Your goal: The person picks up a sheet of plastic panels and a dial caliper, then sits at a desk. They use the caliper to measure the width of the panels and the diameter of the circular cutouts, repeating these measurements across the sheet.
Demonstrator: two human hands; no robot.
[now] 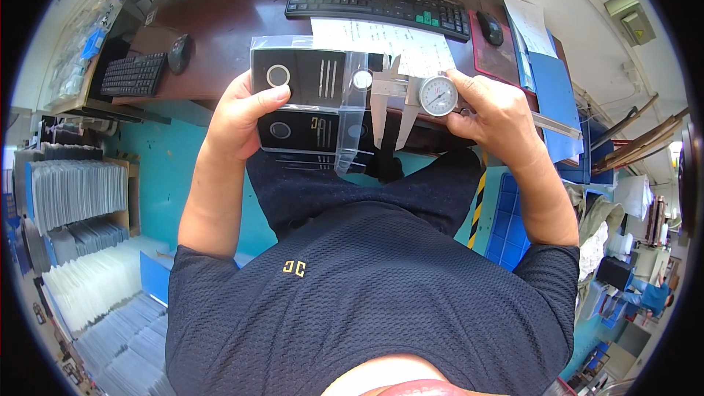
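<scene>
My left hand (246, 114) grips a black rectangular panel (304, 77) with a clear plastic border, its thumb lying on the face beside a white ring. Three light slanted lines mark the panel, and a second, similar dark face shows below it. My right hand (499, 114) is closed round a metal dial caliper (400, 88). The round white dial (438, 95) faces up by the thumb, and the caliper's beam runs out to the right behind the hand. Its long jaws point down and stand apart, just right of the panel's clear edge; nothing visible is clamped between them.
Behind my hands is a dark brown desk (227, 11) with a black keyboard (374, 7), a handwritten sheet (411, 44) and a mouse (490, 28). Blue folders (554, 88) lie at the right. Stacked clear sheets (81, 191) fill racks at left. Blue crates (506, 213) stand at lower right.
</scene>
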